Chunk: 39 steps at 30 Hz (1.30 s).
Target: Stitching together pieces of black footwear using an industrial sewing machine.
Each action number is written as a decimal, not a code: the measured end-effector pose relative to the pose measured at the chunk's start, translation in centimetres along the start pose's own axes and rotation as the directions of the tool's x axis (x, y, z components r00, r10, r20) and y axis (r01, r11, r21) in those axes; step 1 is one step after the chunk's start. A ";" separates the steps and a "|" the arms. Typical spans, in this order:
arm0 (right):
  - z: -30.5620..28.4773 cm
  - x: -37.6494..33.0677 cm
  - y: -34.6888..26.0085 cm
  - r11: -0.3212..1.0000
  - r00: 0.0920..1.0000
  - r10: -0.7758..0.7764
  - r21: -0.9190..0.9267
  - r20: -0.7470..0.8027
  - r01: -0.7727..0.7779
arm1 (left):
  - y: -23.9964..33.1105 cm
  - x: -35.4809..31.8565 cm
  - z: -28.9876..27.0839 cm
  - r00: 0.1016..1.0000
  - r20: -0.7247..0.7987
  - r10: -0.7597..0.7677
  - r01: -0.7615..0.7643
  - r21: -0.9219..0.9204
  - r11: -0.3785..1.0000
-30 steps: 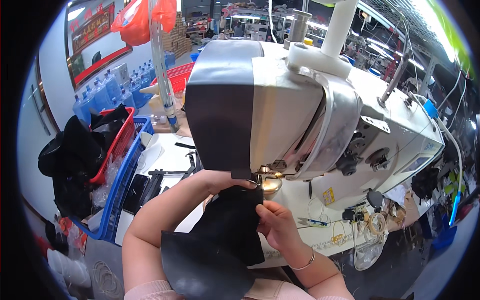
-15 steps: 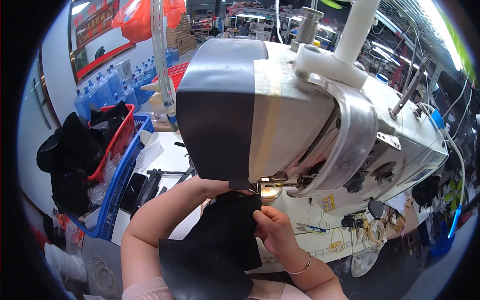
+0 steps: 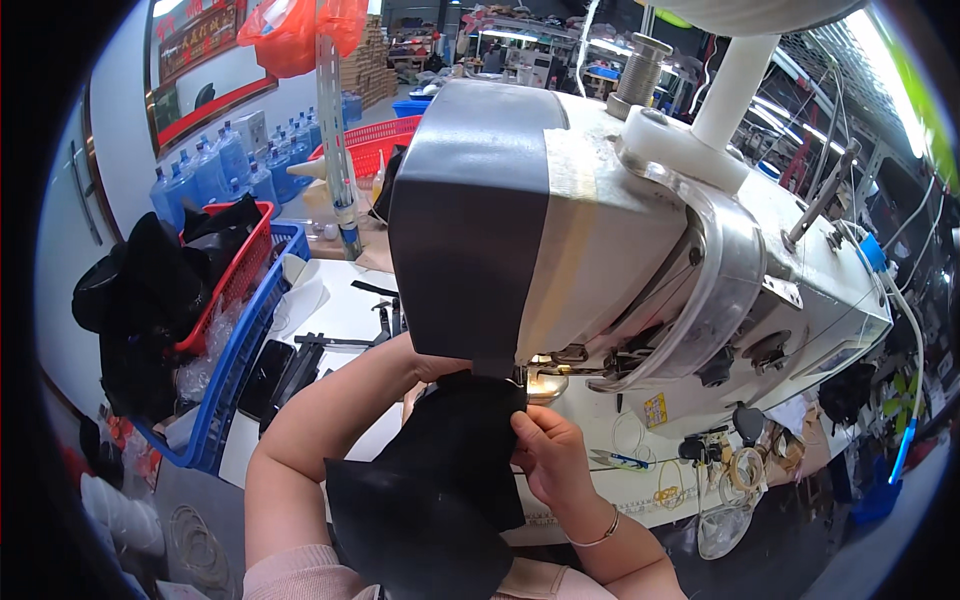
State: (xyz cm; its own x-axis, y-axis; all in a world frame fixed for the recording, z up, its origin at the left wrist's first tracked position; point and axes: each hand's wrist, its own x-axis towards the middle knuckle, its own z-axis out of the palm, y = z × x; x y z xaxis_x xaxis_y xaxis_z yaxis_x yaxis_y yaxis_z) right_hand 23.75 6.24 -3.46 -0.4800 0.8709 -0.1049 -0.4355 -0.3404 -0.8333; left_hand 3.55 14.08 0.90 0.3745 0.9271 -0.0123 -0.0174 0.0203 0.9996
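A black piece of leather-like material point(image 3: 455, 440) hangs from the needle area of a white and grey sewing machine point(image 3: 470, 220) down toward my lap. My right hand point(image 3: 556, 455) pinches its right edge between thumb and fingers, just below the presser foot point(image 3: 522, 378). My left hand point(image 3: 440, 368) reaches round to the far side of the material, under the machine's head; its fingers are hidden there. A smooth dark flap point(image 3: 420, 520) of the same piece folds over at the bottom. Beside the needle a lamp lights a shiny metal part.
Left of the machine, black strips point(image 3: 300, 370) and a dark phone point(image 3: 268, 372) lie on the white table. Blue point(image 3: 215, 430) and red baskets point(image 3: 240, 262) with black pieces stand further left. Blue-handled snips point(image 3: 622, 460), yellow rings and tape rolls point(image 3: 745, 468) lie to the right.
My view has shifted a little, so the machine sits further right in the picture. The lower flap has opened wider and bulges more. My right hand keeps its pinch on the edge.
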 end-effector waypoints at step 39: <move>-15.9 -6.0 -9.8 -0.327 0.104 -0.944 -0.935 0.314 -0.140 | 1.3 -0.7 0.2 0.999 0.026 0.034 -0.037 0.123 0.992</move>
State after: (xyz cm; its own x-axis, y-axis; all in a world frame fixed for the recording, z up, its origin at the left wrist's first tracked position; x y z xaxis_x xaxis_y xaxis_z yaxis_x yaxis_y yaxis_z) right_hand 43.01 9.96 -3.34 0.1216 0.3006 0.9460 0.9212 0.3207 -0.2203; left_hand 3.48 13.42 2.17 0.3978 0.9172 0.0219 0.0834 -0.0599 0.9947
